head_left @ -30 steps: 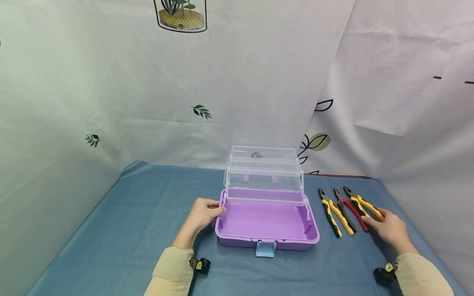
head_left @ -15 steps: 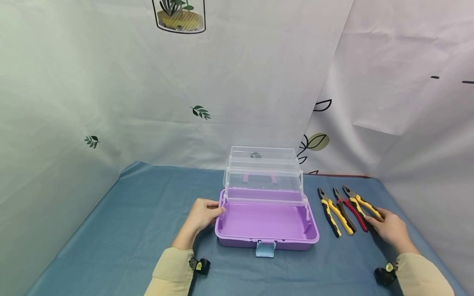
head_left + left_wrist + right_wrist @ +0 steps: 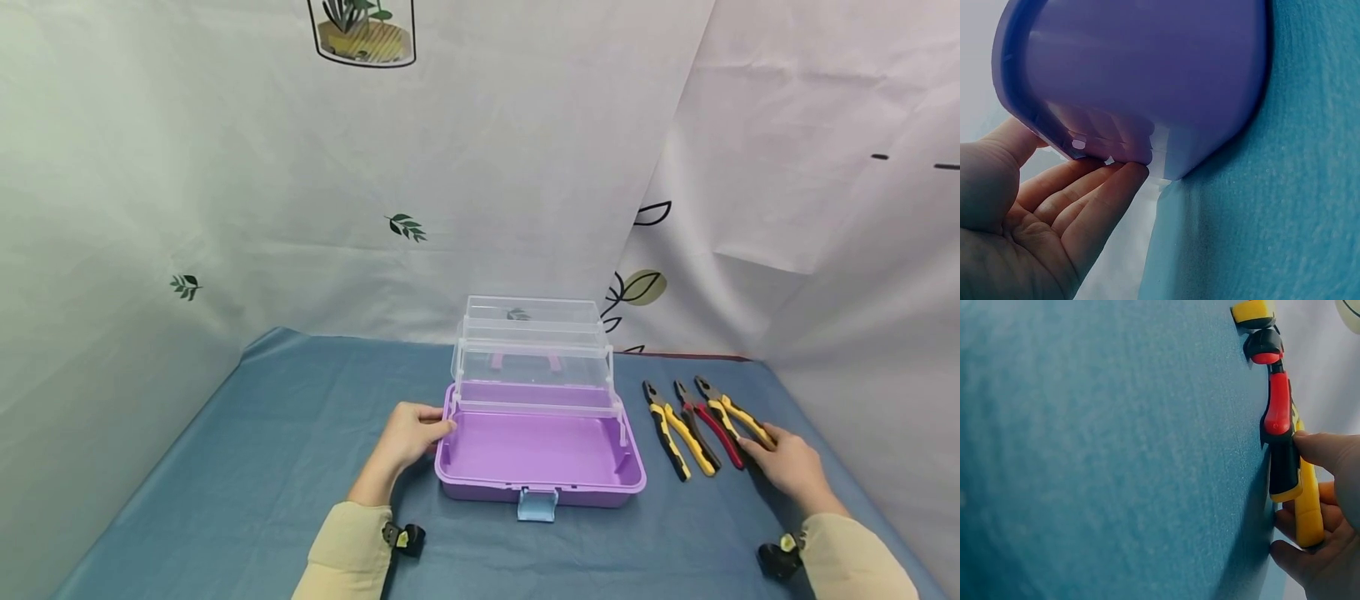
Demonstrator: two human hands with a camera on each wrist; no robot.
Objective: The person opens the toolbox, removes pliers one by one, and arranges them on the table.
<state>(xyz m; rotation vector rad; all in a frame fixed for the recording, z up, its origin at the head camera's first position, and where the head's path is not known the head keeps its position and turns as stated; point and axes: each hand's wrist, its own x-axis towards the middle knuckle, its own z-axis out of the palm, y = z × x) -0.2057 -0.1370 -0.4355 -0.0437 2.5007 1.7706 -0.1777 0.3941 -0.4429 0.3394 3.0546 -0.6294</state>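
A purple toolbox sits with its lid raised on the blue cloth, its clear tiers standing up at the back. At its left rim, my left hand grips the side wall, thumb over the edge; the left wrist view shows the fingers along the outside of the box. To the right, my right hand holds the rightmost yellow-and-black pliers by the handles. In the right wrist view, the thumb presses one handle and fingers curl behind the other yellow handle. These pliers lie close over the cloth.
Red-and-black pliers lie right beside the held pair, and another yellow-and-black pair is nearer the box. A light blue latch hangs at the box front. White printed fabric walls the back and sides of the table.
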